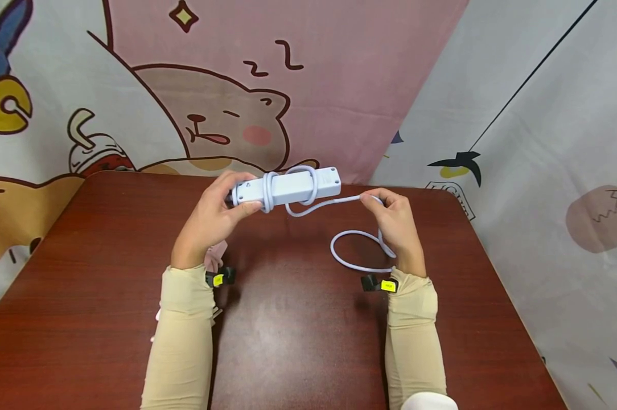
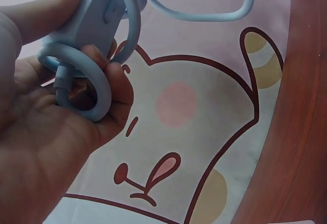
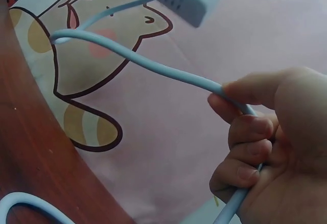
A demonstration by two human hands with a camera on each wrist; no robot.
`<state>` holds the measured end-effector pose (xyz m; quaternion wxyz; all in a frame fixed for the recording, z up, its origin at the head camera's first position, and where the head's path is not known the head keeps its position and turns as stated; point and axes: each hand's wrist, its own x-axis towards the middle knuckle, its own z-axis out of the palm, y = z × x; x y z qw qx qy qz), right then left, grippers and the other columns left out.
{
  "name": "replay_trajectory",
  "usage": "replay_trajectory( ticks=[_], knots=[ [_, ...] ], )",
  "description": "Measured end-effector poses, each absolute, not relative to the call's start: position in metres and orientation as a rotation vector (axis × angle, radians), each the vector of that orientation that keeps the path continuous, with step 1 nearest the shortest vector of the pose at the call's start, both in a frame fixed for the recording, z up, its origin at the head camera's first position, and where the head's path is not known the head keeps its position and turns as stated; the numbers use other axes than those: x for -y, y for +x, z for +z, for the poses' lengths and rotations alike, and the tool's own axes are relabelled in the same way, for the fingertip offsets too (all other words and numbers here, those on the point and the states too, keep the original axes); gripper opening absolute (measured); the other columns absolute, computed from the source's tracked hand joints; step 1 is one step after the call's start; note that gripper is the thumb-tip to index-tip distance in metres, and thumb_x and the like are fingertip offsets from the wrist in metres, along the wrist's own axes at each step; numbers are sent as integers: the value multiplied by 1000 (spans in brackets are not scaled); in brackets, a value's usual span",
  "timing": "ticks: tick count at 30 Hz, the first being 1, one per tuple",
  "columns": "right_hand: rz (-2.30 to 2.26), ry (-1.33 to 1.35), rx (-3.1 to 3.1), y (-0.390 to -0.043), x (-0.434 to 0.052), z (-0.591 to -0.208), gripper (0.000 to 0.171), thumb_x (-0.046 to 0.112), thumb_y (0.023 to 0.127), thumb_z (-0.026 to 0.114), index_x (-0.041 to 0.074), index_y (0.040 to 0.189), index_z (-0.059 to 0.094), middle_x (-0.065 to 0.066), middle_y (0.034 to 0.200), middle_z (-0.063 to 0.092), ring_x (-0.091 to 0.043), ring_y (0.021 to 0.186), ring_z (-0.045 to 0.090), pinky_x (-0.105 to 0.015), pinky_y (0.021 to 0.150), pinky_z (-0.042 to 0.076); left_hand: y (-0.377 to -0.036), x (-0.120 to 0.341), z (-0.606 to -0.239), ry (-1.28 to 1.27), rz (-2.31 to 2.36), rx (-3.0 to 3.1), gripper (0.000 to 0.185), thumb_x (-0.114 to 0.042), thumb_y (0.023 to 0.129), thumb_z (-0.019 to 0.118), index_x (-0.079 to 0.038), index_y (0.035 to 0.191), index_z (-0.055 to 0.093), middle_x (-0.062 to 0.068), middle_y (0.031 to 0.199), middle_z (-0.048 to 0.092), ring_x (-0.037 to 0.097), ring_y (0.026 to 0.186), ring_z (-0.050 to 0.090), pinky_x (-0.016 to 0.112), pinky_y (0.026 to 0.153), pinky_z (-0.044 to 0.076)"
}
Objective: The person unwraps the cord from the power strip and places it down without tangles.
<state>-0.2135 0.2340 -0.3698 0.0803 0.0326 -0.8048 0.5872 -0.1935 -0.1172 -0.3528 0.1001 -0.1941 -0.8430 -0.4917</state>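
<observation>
Left grip (image 1: 208, 222) is curled round one end of a pale power strip (image 1: 291, 189), thumb on the near side and fingers on the far side, while the right grip (image 1: 397, 225) pinches the cord (image 1: 346, 199) between thumb and forefinger, its other fingers folded over a further stretch. Behind everything hangs a printed cartoon cloth (image 1: 349, 68), and before it spreads one red-brown worktop (image 1: 298, 341). Two beige sleeves (image 1: 182, 341) reach over that surface, one per arm. Between the hands, held up above the worktop, is the single power strip; its long axis runs roughly left to right, tipped so that the free end sits slightly higher in the head view. That free end faces the right-hand side and stands apart from the right grip, so the left is the nearer hand, touching the strip itself. Just one cord shows: at least two turns wrap the strip, a span crosses to the right-hand pinch, and a loose loop lies lower; whether it touches the worktop cannot be told. One pink object (image 1: 215, 257), its kind unclear, is partly hidden by the left wrist. Smallest are two black wrist devices (image 1: 229, 275), with two yellow labels (image 1: 389, 286)
</observation>
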Motion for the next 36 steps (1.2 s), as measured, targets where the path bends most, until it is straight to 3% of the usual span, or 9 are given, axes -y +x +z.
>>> replay_trajectory(
  ticks=[5,8,13,20,27,36],
  knots=[
    [1757,14,2412,-216,-233,-373,22,23,101,64,2,99,69,15,61,49,-3,61,44,-21,57,36,-192,117,-350,-600,-1456,2464,42,-14,91,77,-9,130,62,5,117,61,14,101,52,24,87,42],
    [1744,-18,2437,-216,-232,-374,27,26,103,60,1,103,69,13,53,39,-4,48,35,-22,47,28,-192,116,-350,-613,-1465,2459,41,-13,91,77,-9,129,62,6,117,61,14,102,52,24,88,42],
    [1742,-39,2453,-217,-231,-375,32,28,104,58,-2,104,70,13,51,40,-4,47,35,-23,48,28,-192,115,-350,-620,-1486,2483,39,-15,92,76,-12,129,62,5,118,61,14,104,53,26,88,43],
    [1823,-129,2365,-219,-231,-375,23,28,103,59,10,95,72,15,52,45,-4,47,34,-22,49,28,-193,113,-351,-634,-1522,2515,38,-16,91,77,-14,127,64,4,119,62,15,105,53,25,90,42],
    [2024,-163,2094,-218,-227,-372,24,18,103,59,-2,97,70,11,53,45,-3,45,30,-20,49,28,-191,113,-354,-662,-1541,2556,38,-19,92,76,-15,128,64,1,122,61,15,107,53,27,91,43],
    [2140,-161,1827,-215,-225,-370,21,12,103,59,1,89,71,5,53,46,-4,45,29,-20,51,28,-189,113,-358,-722,-1517,2583,36,-22,92,77,-20,126,64,0,117,59,16,104,51,35,91,42]
  ],
)
